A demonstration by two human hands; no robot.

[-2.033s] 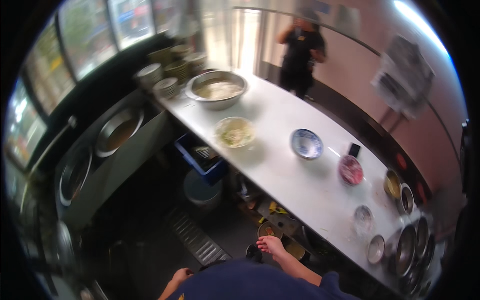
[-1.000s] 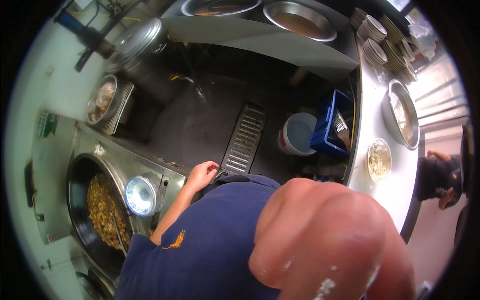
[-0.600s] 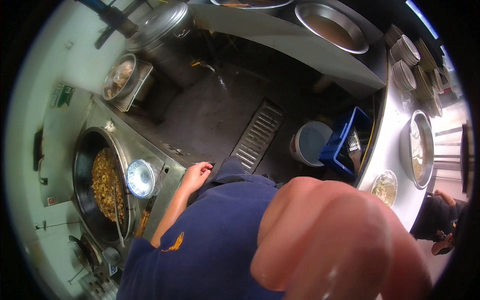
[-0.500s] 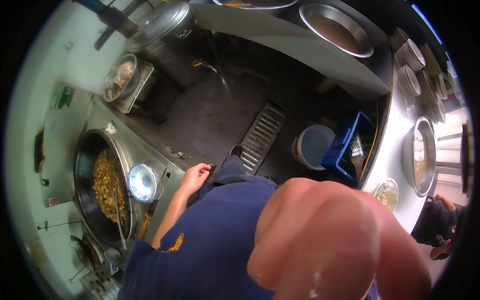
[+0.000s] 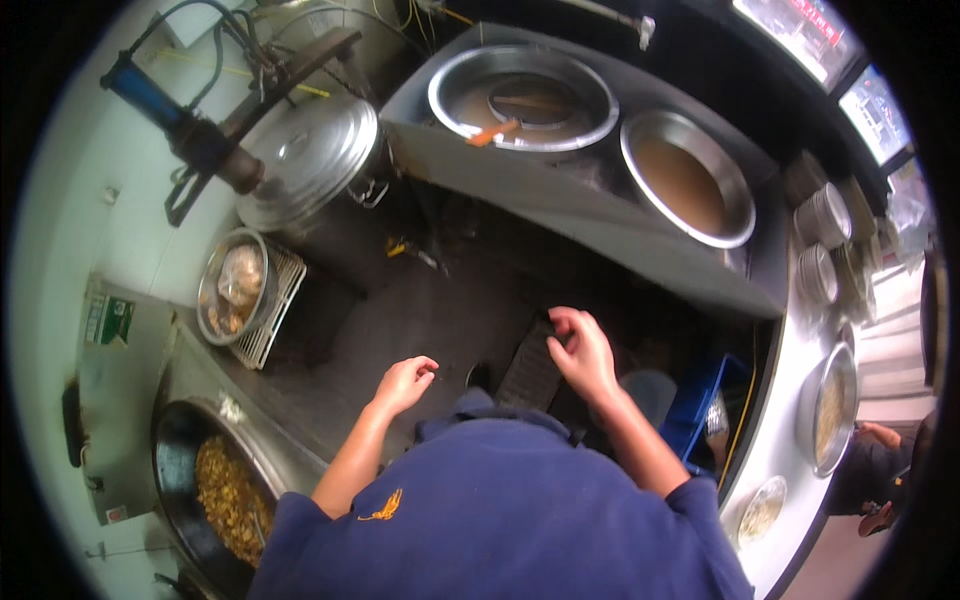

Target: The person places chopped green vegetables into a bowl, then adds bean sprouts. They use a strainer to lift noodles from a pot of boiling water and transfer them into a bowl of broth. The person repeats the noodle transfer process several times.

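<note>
My left hand (image 5: 407, 384) hangs over the dark floor in front of my body, its fingers loosely bent with nothing in them. To its right, my right hand (image 5: 583, 355) is held a little farther out, over the floor grate (image 5: 528, 372). Its thumb and fingers are apart, and it too carries nothing. Neither hand touches anything. Nearest below my right forearm are a pale bucket (image 5: 650, 393) and a blue plastic crate (image 5: 693, 410). Off to the left of my left arm sits a large wok (image 5: 180, 470) holding browned, chopped food (image 5: 228, 498).
Ahead, a steel counter carries a wide basin (image 5: 612, 105) with an orange-handled tool (image 5: 493, 133), and a second basin (image 5: 735, 215) of brownish liquid. A lidded pot (image 5: 300, 155) stands at far left. Stacked bowls (image 5: 823, 217) line the right counter (image 5: 765, 440), where another person (image 5: 875, 470) is partly visible.
My right arm has dropped from close before the camera to out over the floor. My view has tipped up, showing more of the far counter. The blue-patterned bowl beside the wok has left view.
</note>
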